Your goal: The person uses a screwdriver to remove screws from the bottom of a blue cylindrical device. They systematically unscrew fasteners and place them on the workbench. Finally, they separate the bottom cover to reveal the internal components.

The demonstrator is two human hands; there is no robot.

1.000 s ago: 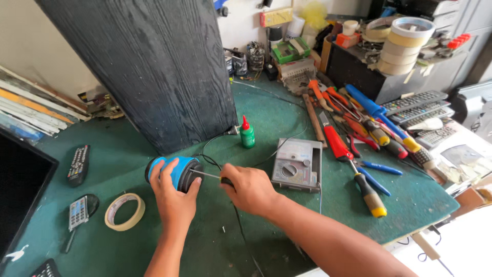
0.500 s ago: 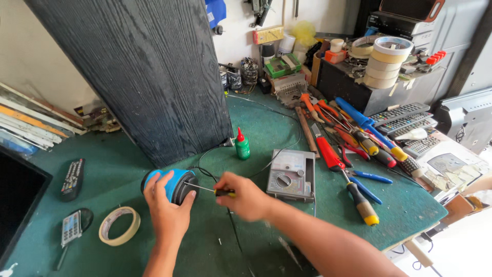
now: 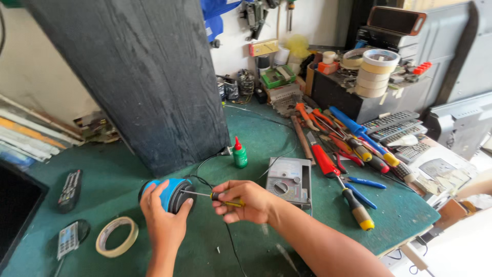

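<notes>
While your left hand (image 3: 165, 219) clamps the blue round speaker (image 3: 169, 194) on the green counter (image 3: 266, 138), your right hand (image 3: 246, 201) closes around a yellow-handled screwdriver (image 3: 215, 196), tip at its dark face; next likely calls for steady turning.

Bare mat (image 3: 205, 241) ahead; tall panel (image 3: 138, 77) blocks behind

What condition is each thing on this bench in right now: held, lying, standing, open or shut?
Blue speaker: on its side, gripped by left hand.
Small screwdriver: held level by right hand, tip at the speaker.
Green bottle: upright, red cap on.
Multimeter: lying flat, untouched.
Tape roll: lying flat.
Black panel: standing, leaning back.
Remote: lying flat.
</notes>
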